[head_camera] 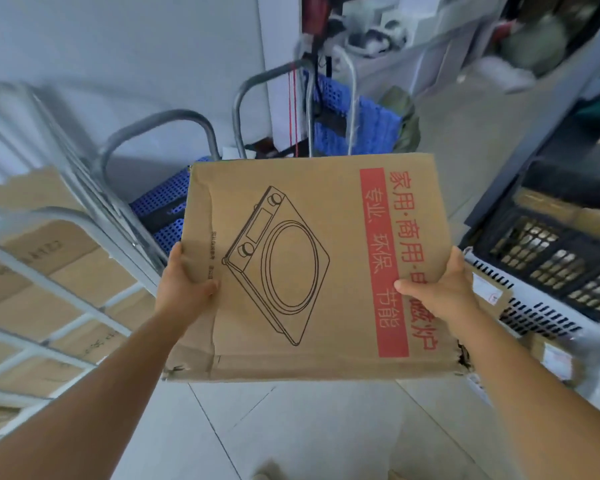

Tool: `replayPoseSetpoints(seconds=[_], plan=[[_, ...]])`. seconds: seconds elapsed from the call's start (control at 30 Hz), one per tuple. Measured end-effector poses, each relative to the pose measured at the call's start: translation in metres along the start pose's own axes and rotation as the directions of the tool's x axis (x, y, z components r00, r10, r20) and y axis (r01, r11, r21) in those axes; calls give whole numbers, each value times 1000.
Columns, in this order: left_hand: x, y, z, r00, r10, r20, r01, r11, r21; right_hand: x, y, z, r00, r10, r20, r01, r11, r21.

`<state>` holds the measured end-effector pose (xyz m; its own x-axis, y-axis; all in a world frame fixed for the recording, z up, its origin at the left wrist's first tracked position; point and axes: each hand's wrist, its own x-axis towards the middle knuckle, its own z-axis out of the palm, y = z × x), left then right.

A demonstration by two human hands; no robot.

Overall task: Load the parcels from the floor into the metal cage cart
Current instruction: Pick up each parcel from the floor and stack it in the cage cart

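Parcel (312, 268): flat cardboard box held in the air over the floor, the metal cage cart (59, 271) to its left.
Grip: left hand (187, 282) and right hand (440, 292) each clasp a side edge, thumbs on top.
Risk: torn near corners may give way; box could slip or knock the cart bars.
Writing: red Chinese print, 家用·商用, 专业 环保 节能; cooktop line drawing.

The box (312, 268), which both hands are gripping by its side edges, is filling the middle, the cage cart (49, 258) with its stacked cartons (32, 299) is closing off the left, black crates (565, 258) are crowding the right, and bare floor (291, 431) is lying open below.
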<state>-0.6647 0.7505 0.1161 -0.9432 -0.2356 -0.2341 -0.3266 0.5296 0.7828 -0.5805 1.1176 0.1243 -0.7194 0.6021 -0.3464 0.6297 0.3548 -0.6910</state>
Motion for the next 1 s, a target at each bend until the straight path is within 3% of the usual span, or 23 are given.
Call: replayPoseSetpoints(seconds=[0.2, 0.47, 0.7, 1.0], plan=[[-29, 38, -78, 993, 1, -114, -11, 996, -87, -28, -80, -27, 990, -138, 39, 138, 990, -14], [-67, 57, -183, 949, -49, -313, 35, 998, -50, -69, -175, -20, 942, -315, 113, 316, 949, 13], [-84, 54, -287, 898, -85, -432, 56, 995, -79, -117, -271, 17, 853, -460, 244, 460, 886, 60], [-84, 18, -432, 816, -99, -570, 61, 994, -86, -195, -380, 114, 750, -577, 322, 568, 812, 132]])
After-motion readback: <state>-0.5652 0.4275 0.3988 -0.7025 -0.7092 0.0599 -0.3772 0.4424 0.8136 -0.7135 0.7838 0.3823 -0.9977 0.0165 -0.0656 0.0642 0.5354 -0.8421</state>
